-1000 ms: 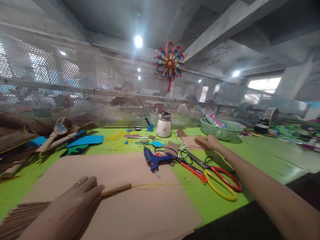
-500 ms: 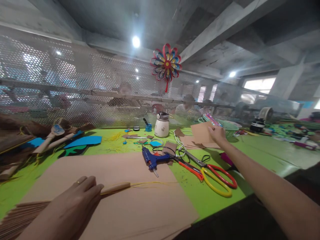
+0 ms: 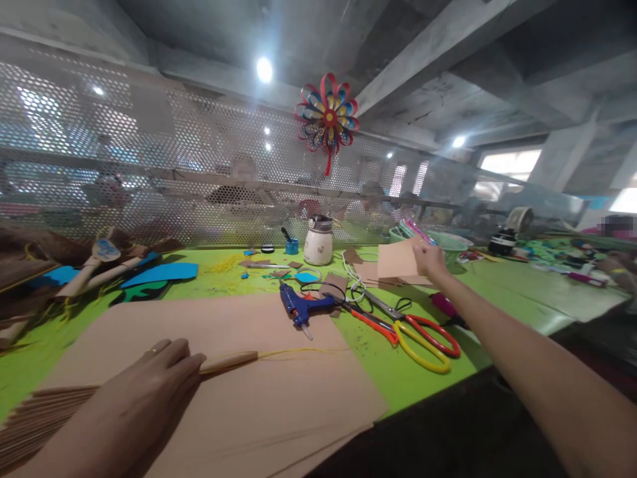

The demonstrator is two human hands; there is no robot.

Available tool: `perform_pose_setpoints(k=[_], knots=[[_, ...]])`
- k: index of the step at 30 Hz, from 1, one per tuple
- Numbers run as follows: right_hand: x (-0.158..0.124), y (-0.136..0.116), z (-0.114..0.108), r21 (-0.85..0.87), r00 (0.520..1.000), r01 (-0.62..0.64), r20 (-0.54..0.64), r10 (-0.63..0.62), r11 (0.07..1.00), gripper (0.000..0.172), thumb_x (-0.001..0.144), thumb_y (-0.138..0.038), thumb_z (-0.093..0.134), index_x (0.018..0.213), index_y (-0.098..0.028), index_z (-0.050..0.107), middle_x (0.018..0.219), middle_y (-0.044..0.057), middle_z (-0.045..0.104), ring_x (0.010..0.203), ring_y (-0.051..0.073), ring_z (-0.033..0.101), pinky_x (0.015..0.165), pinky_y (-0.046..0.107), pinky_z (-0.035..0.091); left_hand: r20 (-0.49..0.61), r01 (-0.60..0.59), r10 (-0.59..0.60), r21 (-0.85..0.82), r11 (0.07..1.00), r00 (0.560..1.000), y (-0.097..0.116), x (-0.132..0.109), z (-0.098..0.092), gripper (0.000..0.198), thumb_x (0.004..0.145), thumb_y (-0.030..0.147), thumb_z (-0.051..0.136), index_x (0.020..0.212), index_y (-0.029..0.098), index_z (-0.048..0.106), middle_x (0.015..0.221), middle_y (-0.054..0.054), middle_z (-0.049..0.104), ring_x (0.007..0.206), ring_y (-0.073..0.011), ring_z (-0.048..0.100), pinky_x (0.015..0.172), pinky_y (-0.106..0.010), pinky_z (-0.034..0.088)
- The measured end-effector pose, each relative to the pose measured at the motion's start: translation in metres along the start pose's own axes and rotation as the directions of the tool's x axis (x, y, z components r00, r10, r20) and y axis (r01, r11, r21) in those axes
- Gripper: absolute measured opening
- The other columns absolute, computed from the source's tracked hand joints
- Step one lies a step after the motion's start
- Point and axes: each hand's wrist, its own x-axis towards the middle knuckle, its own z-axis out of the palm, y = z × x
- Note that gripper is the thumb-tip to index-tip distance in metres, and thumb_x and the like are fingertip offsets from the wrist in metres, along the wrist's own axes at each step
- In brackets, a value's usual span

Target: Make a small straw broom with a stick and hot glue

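Note:
My left hand (image 3: 149,378) is closed around a pleated brown paper piece (image 3: 47,415), whose folds fan out at lower left. Its narrow rolled end (image 3: 231,360), trailing yellow string (image 3: 293,352), pokes out past my fingers. Beneath lies a large brown paper sheet (image 3: 279,415). Farther off, my right hand (image 3: 430,259) pinches a small brown paper piece (image 3: 398,261) by its right side, above other brown pieces (image 3: 368,273). Between my hands are a blue glue gun (image 3: 301,305), orange-handled scissors (image 3: 375,326) and large scissors with red and yellow handles (image 3: 423,355).
A white flask (image 3: 318,245) and a blue jar (image 3: 291,246) stand toward the back. A green basket (image 3: 455,249) sits beyond my right hand. Blue paper (image 3: 162,273) and rolled brown pieces (image 3: 84,275) lie at left. A perforated metal screen (image 3: 199,206) borders the table.
The view has shifted slightly. The small paper in my right hand has turned a little more upright. My left hand keeps its hold on the pleated piece.

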Motion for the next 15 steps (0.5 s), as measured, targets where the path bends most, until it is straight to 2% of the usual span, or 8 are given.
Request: perform_pose_setpoints(k=[4, 7, 11, 15], knots=[[-0.010, -0.008, -0.003, 0.232, 0.998, -0.058, -0.003, 0.060, 0.971, 0.039, 0.082, -0.036, 0.042, 0.066, -0.010, 0.066, 0.058, 0.006, 0.057, 0.060, 0.018, 0.048, 0.053, 0.027, 0.030, 0.016, 0.034, -0.033, -0.062, 0.997, 0.999, 0.005, 0.001, -0.013, 0.034, 0.084, 0.011, 0.036, 0.078, 0.021, 0.068, 0.085, -0.007, 0.060, 0.080, -0.0243, 0.048, 0.076, -0.039, 0.035], [-0.021, -0.019, -0.007, 0.417, 0.997, -0.074, 0.018, 0.073, 0.906, 0.042, 0.080, -0.045, 0.044, 0.065, -0.012, 0.065, 0.055, 0.003, 0.055, 0.058, 0.018, 0.047, 0.052, 0.027, 0.032, 0.027, 0.059, -0.056, -0.117, 0.991, 0.998, 0.012, 0.000, -0.024, 0.030, 0.083, 0.013, 0.038, 0.079, 0.019, 0.067, 0.086, -0.008, 0.060, 0.082, -0.0252, 0.049, 0.078, -0.040, 0.036], [-0.042, -0.041, -0.021, 0.640, 0.996, -0.082, 0.087, 0.034, 0.764, 0.047, 0.074, -0.055, 0.050, 0.076, -0.012, 0.068, 0.062, 0.004, 0.062, 0.062, 0.019, 0.054, 0.054, 0.028, 0.039, 0.004, 0.063, -0.064, -0.174, 0.983, 0.998, 0.015, -0.003, -0.032, 0.029, 0.082, 0.015, 0.039, 0.076, 0.019, 0.066, 0.084, -0.010, 0.061, 0.081, -0.0268, 0.049, 0.077, -0.042, 0.037], [-0.072, -0.067, -0.040, 0.802, 0.981, -0.108, 0.180, -0.066, 0.588, 0.057, 0.071, -0.064, 0.052, 0.089, -0.013, 0.068, 0.071, 0.006, 0.068, 0.063, 0.021, 0.061, 0.057, 0.030, 0.047, -0.057, 0.070, -0.087, -0.250, 0.966, 0.995, 0.014, -0.006, -0.029, 0.031, 0.083, 0.016, 0.037, 0.078, 0.018, 0.067, 0.085, -0.010, 0.061, 0.080, -0.0257, 0.051, 0.078, -0.041, 0.038]])
